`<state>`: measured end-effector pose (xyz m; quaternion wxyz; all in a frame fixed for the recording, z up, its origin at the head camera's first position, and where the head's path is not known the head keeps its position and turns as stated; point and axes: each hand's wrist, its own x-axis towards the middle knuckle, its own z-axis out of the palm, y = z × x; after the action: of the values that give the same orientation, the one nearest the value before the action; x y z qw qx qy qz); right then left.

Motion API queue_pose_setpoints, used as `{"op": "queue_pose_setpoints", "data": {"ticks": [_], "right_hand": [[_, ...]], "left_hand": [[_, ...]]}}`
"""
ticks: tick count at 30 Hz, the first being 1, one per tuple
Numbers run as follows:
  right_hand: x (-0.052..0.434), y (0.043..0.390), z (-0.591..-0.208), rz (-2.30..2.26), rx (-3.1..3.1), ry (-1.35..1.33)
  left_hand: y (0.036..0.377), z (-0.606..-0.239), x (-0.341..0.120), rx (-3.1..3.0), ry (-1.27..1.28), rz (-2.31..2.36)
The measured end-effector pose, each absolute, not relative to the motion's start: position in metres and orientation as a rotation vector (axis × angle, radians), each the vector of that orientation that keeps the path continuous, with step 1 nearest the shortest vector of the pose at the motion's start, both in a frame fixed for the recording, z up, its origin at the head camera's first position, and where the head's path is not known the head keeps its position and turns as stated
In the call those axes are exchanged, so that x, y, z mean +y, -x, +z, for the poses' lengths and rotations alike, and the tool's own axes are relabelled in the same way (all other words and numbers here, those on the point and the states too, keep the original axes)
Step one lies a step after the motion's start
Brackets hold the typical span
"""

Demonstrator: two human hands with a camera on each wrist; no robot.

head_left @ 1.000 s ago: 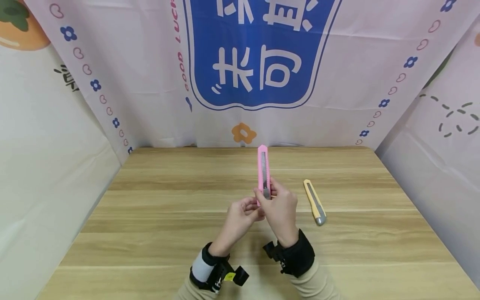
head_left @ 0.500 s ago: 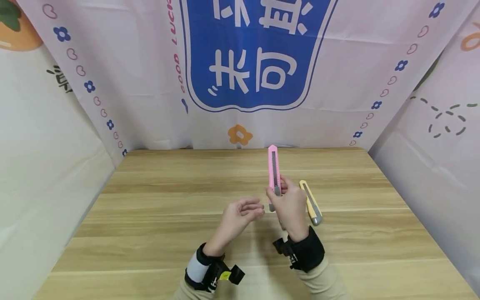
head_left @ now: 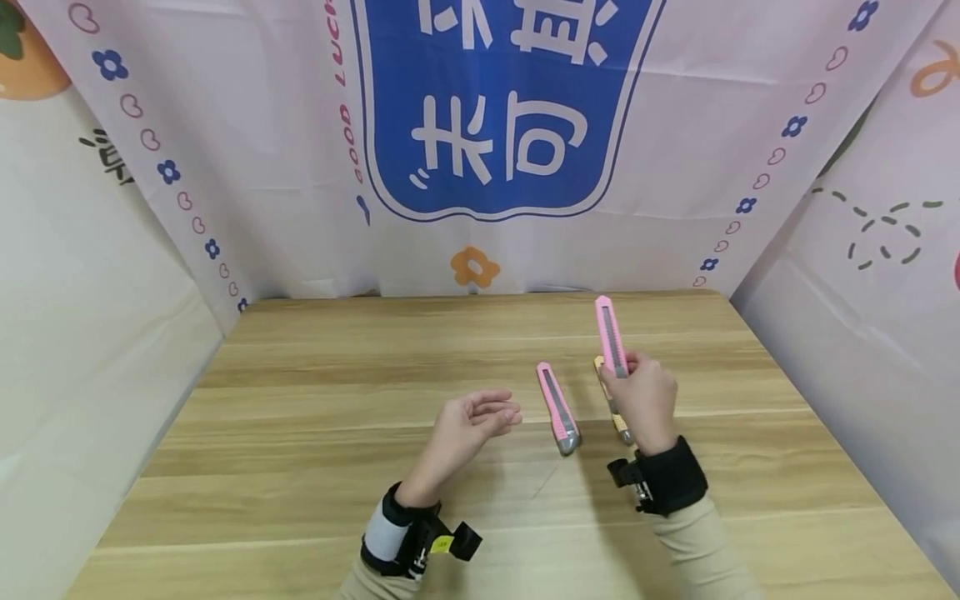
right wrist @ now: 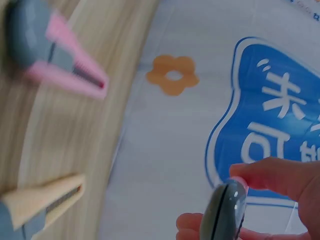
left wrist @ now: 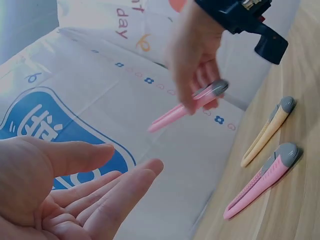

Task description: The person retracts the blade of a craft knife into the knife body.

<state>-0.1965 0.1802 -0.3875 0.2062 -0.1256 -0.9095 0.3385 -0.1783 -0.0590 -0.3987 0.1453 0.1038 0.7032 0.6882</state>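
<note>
Head view: right hand grips a pink utility knife upright, gray slider showing; left hand hovers palm-up, fingers relaxed and empty.

Bright, even light; wrist views blurred close-up.

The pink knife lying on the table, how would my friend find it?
Start at the wooden table. Between the empty left hand and the right hand lies the pink knife. The other pink knife is held in the air, and the neighbour is yellow.
</note>
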Motion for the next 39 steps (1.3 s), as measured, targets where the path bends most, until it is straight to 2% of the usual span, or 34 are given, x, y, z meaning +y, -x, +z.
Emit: {"op": "queue_pose_setpoints", "data": {"ticks": [20,39], "right_hand": [[0.256,0.205,-0.418,0.619,-2.855,0.482],[0.286,0.217,-0.438,0.503,-3.035,0.583]], "left_hand": [[0.18,-0.397,-0.06,2.002,-0.353,1.945],[0.179,-0.395,-0.064,2.009,-0.334,1.954]]}}
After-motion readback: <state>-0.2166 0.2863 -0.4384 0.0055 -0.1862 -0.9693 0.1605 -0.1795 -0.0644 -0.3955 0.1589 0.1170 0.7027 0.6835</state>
